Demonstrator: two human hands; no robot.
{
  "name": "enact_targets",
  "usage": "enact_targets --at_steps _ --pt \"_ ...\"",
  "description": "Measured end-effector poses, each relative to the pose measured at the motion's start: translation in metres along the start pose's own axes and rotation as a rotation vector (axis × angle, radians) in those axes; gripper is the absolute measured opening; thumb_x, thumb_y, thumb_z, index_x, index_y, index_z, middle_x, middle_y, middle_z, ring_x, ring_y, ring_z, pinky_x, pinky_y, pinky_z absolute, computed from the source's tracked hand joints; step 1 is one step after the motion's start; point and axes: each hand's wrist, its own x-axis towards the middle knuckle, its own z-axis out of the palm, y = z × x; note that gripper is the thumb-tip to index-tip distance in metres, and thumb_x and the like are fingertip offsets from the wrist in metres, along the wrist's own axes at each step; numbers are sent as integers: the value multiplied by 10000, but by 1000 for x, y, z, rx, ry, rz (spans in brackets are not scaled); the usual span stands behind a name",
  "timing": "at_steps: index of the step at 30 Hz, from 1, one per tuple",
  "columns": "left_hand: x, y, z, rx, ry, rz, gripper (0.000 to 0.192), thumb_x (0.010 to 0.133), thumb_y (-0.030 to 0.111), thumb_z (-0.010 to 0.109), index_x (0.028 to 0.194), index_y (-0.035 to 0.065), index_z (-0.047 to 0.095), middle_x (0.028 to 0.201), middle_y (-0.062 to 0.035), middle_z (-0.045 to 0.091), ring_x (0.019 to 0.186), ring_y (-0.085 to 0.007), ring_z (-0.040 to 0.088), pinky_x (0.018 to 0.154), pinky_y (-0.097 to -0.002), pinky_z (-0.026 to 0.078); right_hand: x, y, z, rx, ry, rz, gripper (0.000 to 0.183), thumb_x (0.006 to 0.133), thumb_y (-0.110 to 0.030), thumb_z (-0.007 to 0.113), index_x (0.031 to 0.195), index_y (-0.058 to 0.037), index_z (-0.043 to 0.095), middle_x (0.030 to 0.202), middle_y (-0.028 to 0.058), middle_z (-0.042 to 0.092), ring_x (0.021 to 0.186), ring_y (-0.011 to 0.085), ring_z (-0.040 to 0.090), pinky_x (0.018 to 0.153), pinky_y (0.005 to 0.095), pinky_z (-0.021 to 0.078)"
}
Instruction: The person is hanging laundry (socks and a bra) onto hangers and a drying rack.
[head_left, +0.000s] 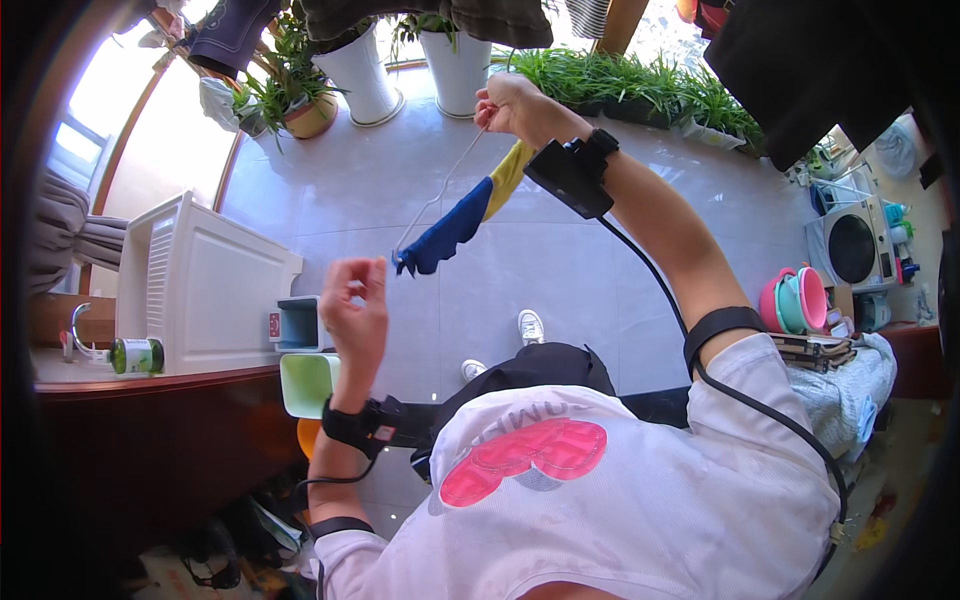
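Observation:
My right hand (513, 109) is raised out in front of me, its fingers closed around a thin, pale wire clothes hanger (443, 187). Along the hanger hangs a blue and yellow cloth garment (448, 234), yellow near my right hand and dark blue toward the other end. Part of the yellow end is hidden behind my right wrist and the device strapped there. Close to the blue end is my left hand (354, 304), slightly blurred, with fingers curled toward the thumb. Whether its fingertips touch the hanger's end cannot be made out.
Tall white planters (358, 75) and troughs of grassy plants (637, 86) line the far side. Dark clothes (810, 67) hang overhead. On the left are a white plastic cabinet (232, 285) and a green bin (309, 385); basins (795, 300) and a washing machine (853, 244) stand right.

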Motion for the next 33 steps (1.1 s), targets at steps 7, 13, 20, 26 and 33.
enact_targets --at_steps 7,13,20,26,33 --pt "-14 -35 43 19 31 -124 173 742 109 635 764 -30 535 745 -95 527 599 -154 514 486 -259 398 -2 -4 5 92 76 -40 204 870 -27 226 936 47 405 695 86 352 534 104 311 472 215 322" --pt "-3 -50 61 78 189 4 111 746 49 595 772 -30 521 721 -116 501 582 -216 488 544 -329 403 -3 -6 -4 138 130 -59 222 872 -29 229 933 53 427 694 83 351 534 102 308 485 217 326" --pt "-7 -34 58 28 17 13 59 748 26 579 739 -11 534 687 -104 502 577 -208 491 520 -292 402 4 -10 -10 158 188 -85 244 875 -31 232 930 59 452 693 80 351 534 100 305 500 218 331" --pt "-30 -12 54 -221 -204 30 76 723 -8 585 706 -21 512 693 -95 504 564 -189 493 502 -249 397 5 -10 -6 172 205 -95 264 877 -33 235 927 65 474 692 77 350 535 98 302 513 220 335" --pt "-36 -37 46 -74 -230 -132 101 749 62 581 793 -24 552 760 -112 556 626 -205 531 542 -286 415 6 -10 1 180 217 -101 287 880 -35 238 923 71 500 691 74 350 535 96 298 528 221 339"
